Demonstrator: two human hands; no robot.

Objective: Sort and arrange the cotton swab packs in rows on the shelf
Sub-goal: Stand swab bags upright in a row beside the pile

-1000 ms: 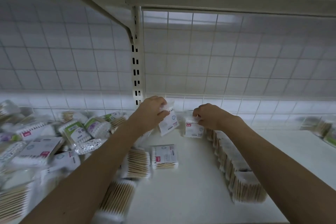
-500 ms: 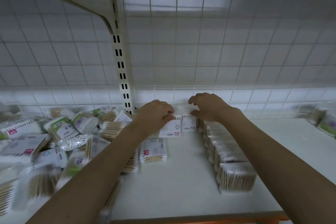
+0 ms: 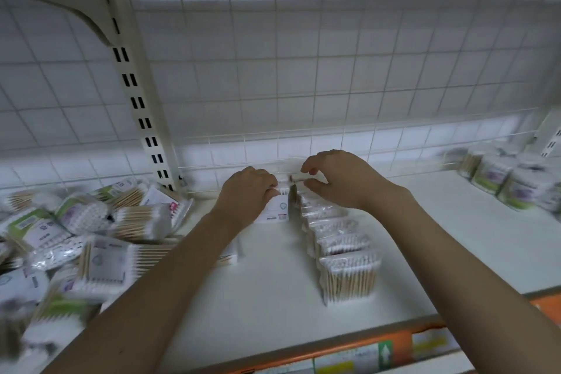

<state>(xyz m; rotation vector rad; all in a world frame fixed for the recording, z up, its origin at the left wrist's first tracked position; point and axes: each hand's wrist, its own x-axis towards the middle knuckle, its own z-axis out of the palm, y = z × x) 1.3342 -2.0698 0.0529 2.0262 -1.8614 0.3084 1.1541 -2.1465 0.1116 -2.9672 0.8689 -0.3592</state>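
A row of upright cotton swab packs runs from the shelf's front toward the back wall. At its far end stands a white-labelled pack, gripped at the top by my left hand. My right hand hovers just right of it, thumb and fingers curled in a pinch at the clear top of a pack at the back of the row; that pack is mostly hidden. A jumbled heap of swab packs lies on the left of the white shelf. One more pack lies half under my left forearm.
Several round swab tubs stand at the far right by the wall. A slotted upright post rises behind the heap. A wire grid backs the shelf. An orange price rail edges the front.
Both hands drew together at the back of the row. The pack in my left hand went from tilted in the air to standing upright beside the row's far end.
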